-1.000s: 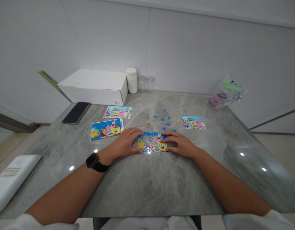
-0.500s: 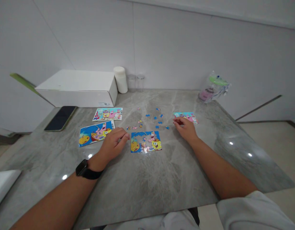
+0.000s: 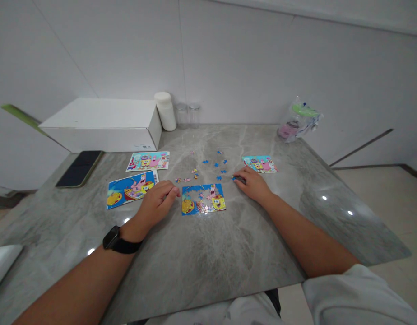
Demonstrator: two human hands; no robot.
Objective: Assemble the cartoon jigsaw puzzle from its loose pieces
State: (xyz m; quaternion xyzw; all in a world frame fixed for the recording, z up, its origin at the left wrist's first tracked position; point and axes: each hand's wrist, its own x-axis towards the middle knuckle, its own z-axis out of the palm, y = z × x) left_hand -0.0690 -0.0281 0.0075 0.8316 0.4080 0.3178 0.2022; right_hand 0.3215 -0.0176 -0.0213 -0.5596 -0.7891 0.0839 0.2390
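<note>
A partly filled jigsaw puzzle [image 3: 187,211] lies flat on the table, with bare gaps in its middle and some loose pieces lying inside. My left hand [image 3: 157,201] rests beside the puzzle's left edge, fingers curled in and nothing seen in them; a black watch is on that wrist. To the right of the puzzle, my right hand [image 3: 252,182] has its fingertips closed on a blue puzzle piece [image 3: 233,178], mostly covered by them. Several loose blue pieces [image 3: 219,178] lie beyond the puzzle, and pink and yellow ones [image 3: 187,179] sit just behind its top edge.
Picture cards [image 3: 130,192], [image 3: 148,161] lie at left, and another card [image 3: 261,164] lies beyond my right hand. A phone [image 3: 80,169], a white box [image 3: 103,139], a white bottle [image 3: 165,112], clear jars [image 3: 194,116] and a bagged item [image 3: 298,121] stand toward the back.
My right hand has moved left and nearer, from beside the right-hand card onto a loose blue piece. My left hand stays by the puzzle. The whole view has shifted slightly.
</note>
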